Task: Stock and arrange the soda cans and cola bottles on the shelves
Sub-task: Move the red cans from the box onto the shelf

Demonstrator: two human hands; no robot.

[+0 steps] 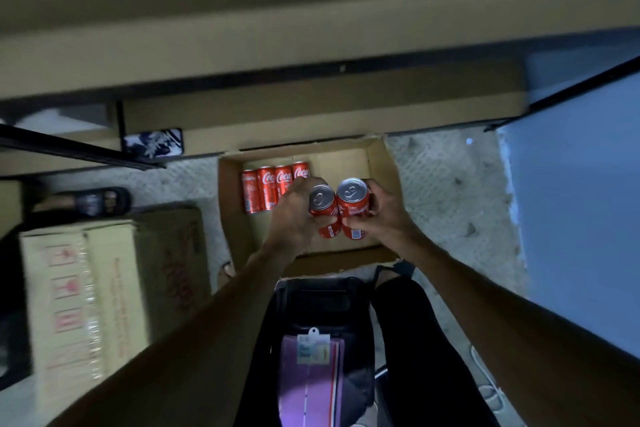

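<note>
An open cardboard box (381,166) sits on the floor below me. Several red cola cans (266,191) stand in a row at its back left. My left hand (294,215) grips one red cola can (322,208) by its side, silver top up. My right hand (384,215) grips a second red can (353,201) right beside it. The two cans touch each other above the box's middle. The lower parts of both cans show beneath my fingers.
A closed printed carton (104,288) stands at the left. Brown shelf boards (311,45) with dark metal rails run across the top. A blue panel (581,218) fills the right. A dark sandal (100,201) lies on the speckled floor. A black pouch (318,340) hangs below me.
</note>
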